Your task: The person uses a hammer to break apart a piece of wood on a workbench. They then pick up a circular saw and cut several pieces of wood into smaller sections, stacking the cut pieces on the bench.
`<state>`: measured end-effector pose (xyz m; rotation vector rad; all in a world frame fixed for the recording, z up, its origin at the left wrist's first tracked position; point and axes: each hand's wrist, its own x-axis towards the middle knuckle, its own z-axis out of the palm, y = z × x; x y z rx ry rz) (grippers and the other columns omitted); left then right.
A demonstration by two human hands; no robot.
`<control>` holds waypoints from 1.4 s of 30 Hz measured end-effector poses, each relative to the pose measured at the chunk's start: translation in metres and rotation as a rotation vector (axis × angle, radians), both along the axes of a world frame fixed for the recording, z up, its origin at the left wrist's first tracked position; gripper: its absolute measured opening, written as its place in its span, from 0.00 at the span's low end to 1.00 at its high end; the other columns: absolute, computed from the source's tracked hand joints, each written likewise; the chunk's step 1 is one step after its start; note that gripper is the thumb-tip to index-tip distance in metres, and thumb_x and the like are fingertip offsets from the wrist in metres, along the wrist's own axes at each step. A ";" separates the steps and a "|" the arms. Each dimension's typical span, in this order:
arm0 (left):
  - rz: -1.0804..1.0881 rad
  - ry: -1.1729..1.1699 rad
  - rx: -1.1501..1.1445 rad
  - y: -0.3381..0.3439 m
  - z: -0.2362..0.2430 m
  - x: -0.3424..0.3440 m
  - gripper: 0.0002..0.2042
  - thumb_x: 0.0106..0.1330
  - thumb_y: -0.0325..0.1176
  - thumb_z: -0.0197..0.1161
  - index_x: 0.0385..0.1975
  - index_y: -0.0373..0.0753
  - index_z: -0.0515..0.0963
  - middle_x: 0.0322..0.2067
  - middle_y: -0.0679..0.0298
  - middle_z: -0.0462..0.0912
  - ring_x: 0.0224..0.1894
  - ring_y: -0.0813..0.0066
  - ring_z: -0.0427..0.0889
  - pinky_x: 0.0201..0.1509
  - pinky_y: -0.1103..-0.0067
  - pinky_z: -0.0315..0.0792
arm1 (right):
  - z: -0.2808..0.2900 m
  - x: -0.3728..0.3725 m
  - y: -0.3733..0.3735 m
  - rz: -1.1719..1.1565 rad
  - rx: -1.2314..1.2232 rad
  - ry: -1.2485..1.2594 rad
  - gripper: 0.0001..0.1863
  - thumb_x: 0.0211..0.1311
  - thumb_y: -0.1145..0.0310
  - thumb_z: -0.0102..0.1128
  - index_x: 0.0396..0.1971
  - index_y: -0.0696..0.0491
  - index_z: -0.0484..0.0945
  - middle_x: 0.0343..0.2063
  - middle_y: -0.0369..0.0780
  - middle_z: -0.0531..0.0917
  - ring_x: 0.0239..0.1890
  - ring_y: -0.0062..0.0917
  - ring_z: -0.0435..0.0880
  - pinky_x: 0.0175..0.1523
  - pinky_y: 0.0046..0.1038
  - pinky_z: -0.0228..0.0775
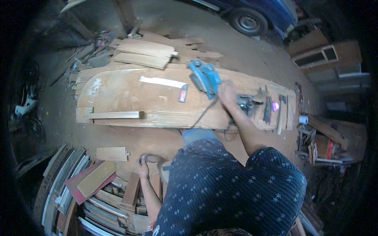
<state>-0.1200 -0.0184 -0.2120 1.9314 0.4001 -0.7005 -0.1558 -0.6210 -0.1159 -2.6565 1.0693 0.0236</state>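
My right hand is closed at the rear end of a blue power planer, which rests on a wide wooden workbench. A dark cord trails from the planer over the bench's near edge. Down at my left side, away from the bench, my left hand has its fingers curled at a small dark thing too unclear to name. Left of the planer lie a white strip and a small red-and-dark packet. Another dark power tool sits just right of my right forearm.
Pale boards are stacked behind the bench. A wooden bar lies along its near left edge; a hammer lies at its right end. Lumber is piled at lower left, near a tenoned board. A blue vehicle stands beyond.
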 end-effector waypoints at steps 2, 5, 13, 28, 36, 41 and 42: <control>-0.025 0.072 0.005 -0.029 0.023 0.006 0.28 0.76 0.46 0.58 0.66 0.30 0.68 0.58 0.53 0.76 0.55 0.68 0.77 0.59 0.74 0.72 | 0.002 -0.026 0.022 -0.057 0.291 0.143 0.16 0.65 0.61 0.54 0.36 0.60 0.83 0.42 0.56 0.86 0.48 0.54 0.85 0.57 0.48 0.75; -0.158 0.064 0.089 -0.070 0.032 0.016 0.28 0.75 0.47 0.59 0.64 0.29 0.70 0.57 0.48 0.77 0.57 0.64 0.78 0.61 0.72 0.72 | -0.036 -0.050 0.018 0.080 0.259 0.543 0.13 0.58 0.67 0.57 0.35 0.58 0.87 0.40 0.55 0.87 0.47 0.49 0.87 0.53 0.44 0.78; -0.370 -0.403 0.068 -0.168 0.035 0.088 0.26 0.71 0.46 0.63 0.61 0.33 0.75 0.55 0.46 0.81 0.56 0.56 0.83 0.62 0.68 0.74 | -0.134 -0.105 -0.066 0.914 0.039 0.999 0.16 0.39 0.63 0.71 0.34 0.45 0.91 0.38 0.49 0.88 0.40 0.40 0.89 0.45 0.41 0.80; -0.457 0.182 -0.702 -0.417 0.262 0.132 0.45 0.68 0.70 0.52 0.64 0.28 0.70 0.50 0.52 0.82 0.38 0.70 0.84 0.43 0.71 0.83 | 0.228 -0.066 0.120 0.883 0.141 0.712 0.13 0.65 0.67 0.53 0.37 0.58 0.84 0.41 0.53 0.87 0.43 0.48 0.87 0.47 0.50 0.78; -0.187 0.511 -0.696 -0.377 0.132 0.142 0.34 0.68 0.67 0.56 0.49 0.36 0.79 0.35 0.55 0.84 0.28 0.67 0.84 0.30 0.70 0.83 | 0.141 -0.020 0.180 1.227 -0.064 0.951 0.18 0.67 0.70 0.54 0.53 0.57 0.84 0.55 0.44 0.85 0.55 0.38 0.85 0.52 0.42 0.81; 0.008 0.468 -0.803 -0.349 0.113 0.126 0.15 0.74 0.45 0.56 0.35 0.38 0.80 0.27 0.61 0.85 0.26 0.66 0.84 0.30 0.66 0.81 | 0.088 -0.015 0.198 1.378 -0.028 0.965 0.18 0.67 0.67 0.54 0.51 0.57 0.86 0.54 0.44 0.86 0.55 0.37 0.86 0.55 0.40 0.80; 0.047 0.517 -0.790 -0.337 0.103 0.127 0.11 0.71 0.38 0.56 0.36 0.38 0.80 0.27 0.61 0.85 0.26 0.65 0.84 0.32 0.65 0.81 | 0.078 -0.011 0.199 1.387 -0.011 0.935 0.18 0.68 0.67 0.54 0.51 0.56 0.86 0.55 0.44 0.85 0.56 0.37 0.85 0.56 0.39 0.79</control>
